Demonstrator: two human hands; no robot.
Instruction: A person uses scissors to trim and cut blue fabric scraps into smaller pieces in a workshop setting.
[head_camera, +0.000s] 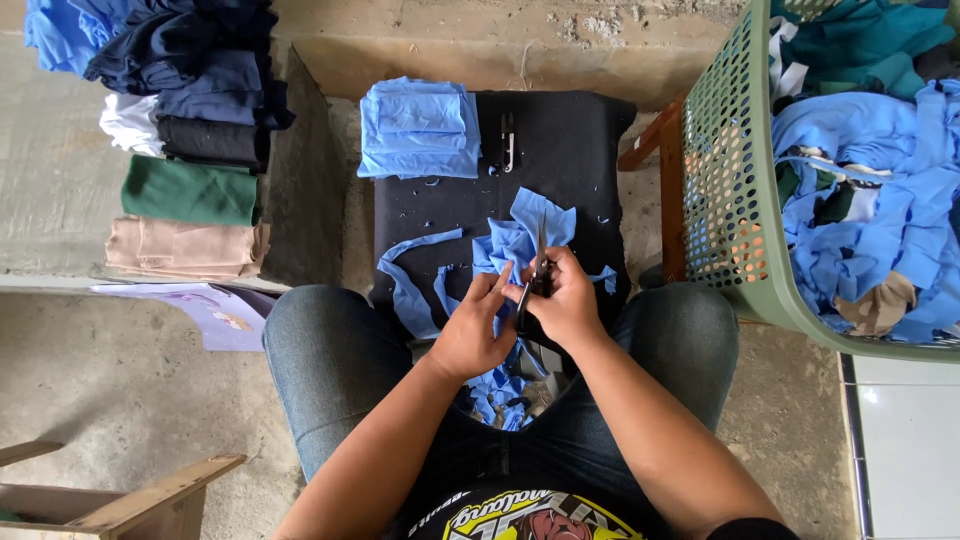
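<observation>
Green laundry basket (740, 200) of scraps — folded clothes stack (190, 140) left.

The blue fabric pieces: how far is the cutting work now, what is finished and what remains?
Already done, it seems: a neat stack of blue pieces lies on the black pad, with scraps around it. In hand: the right hand works scissors through a blue cloth that the left hand steadies. Probably left: the green basket is full of blue fabric.
</observation>
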